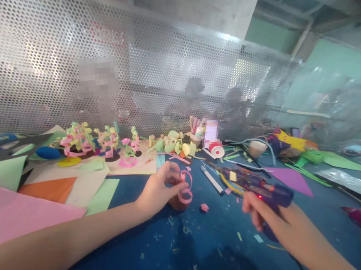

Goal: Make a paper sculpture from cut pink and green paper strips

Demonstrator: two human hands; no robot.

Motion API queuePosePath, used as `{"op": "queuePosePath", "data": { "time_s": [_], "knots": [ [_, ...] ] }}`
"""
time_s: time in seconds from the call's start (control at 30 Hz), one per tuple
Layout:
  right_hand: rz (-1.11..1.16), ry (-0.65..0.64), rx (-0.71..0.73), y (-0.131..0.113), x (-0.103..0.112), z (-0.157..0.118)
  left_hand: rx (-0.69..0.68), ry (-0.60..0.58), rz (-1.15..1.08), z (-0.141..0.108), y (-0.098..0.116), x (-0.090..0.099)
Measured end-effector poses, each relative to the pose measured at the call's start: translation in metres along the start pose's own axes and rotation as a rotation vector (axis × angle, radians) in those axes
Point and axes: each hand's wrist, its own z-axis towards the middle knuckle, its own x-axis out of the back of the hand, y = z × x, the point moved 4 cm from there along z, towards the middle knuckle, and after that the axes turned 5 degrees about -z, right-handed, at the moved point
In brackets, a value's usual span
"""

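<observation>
Near the middle of the blue table, my left hand [160, 188] pinches a curled pink paper strip [185, 196] between thumb and fingers. The strip stands over a small brown disc [176, 203], partly hidden by the hand. My right hand [272, 211] is wrapped round the handle of a dark blue glue gun [263, 188], a red light glowing on its side. Its nozzle points up and left, apart from the pink strip. A small pink paper flower [204, 208] lies on the table between the hands.
Paper sheets, one of them pink [23, 207], cover the left side. Behind stand several curled paper decorations [108, 142] before a perforated metal screen [160, 64]. A purple sheet [290, 180], a paper cup [256, 148] and a utility knife [212, 179] lie rightward.
</observation>
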Motion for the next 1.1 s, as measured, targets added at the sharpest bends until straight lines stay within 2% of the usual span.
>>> {"op": "queuePosePath", "data": {
  "time_s": [0.1, 0.2, 0.33, 0.43, 0.53, 0.63, 0.67, 0.73, 0.8, 0.87, 0.93, 1.0, 1.1],
  "knots": [
    [-0.251, 0.1, -0.039, 0.044, 0.018, 0.012, 0.002, 0.015, 0.018, 0.0, 0.002, 0.002],
    [-0.425, 0.21, -0.037, 0.088, 0.022, 0.021, 0.015, 0.006, 0.036, 0.001, 0.003, 0.003],
    [-0.569, 0.153, 0.039, 0.132, 0.007, 0.024, 0.085, -0.065, -0.012, 0.001, 0.001, -0.001],
    [-0.585, 0.094, 0.055, 0.146, 0.008, 0.019, 0.117, -0.106, -0.029, -0.001, 0.001, -0.003],
    [-0.626, 0.073, 0.075, 0.128, 0.016, 0.015, 0.139, -0.14, -0.033, -0.002, 0.002, -0.004],
    [-0.565, 0.101, 0.155, 0.073, 0.013, 0.014, 0.147, -0.149, -0.067, -0.003, 0.001, -0.004],
    [-0.47, 0.067, 0.165, 0.051, 0.005, 0.015, 0.151, -0.15, -0.081, -0.003, 0.0, -0.005],
    [-0.251, -0.088, 0.249, 0.008, -0.019, 0.019, 0.165, -0.153, -0.114, -0.003, -0.001, -0.006],
    [-0.146, -0.183, 0.299, -0.021, -0.042, 0.023, 0.181, -0.164, -0.154, -0.004, -0.002, -0.007],
    [-0.129, -0.182, 0.337, -0.034, -0.057, 0.029, 0.187, -0.185, -0.191, -0.005, -0.003, -0.007],
    [-0.129, -0.157, 0.356, -0.038, -0.063, 0.033, 0.196, -0.192, -0.215, -0.005, -0.005, -0.007],
    [-0.08, -0.112, 0.349, -0.04, -0.061, 0.036, 0.205, -0.173, -0.22, -0.004, -0.009, -0.006],
    [0.113, 0.01, 0.34, -0.049, -0.049, 0.037, 0.215, -0.125, -0.234, -0.001, -0.014, -0.003]
  ]
}}
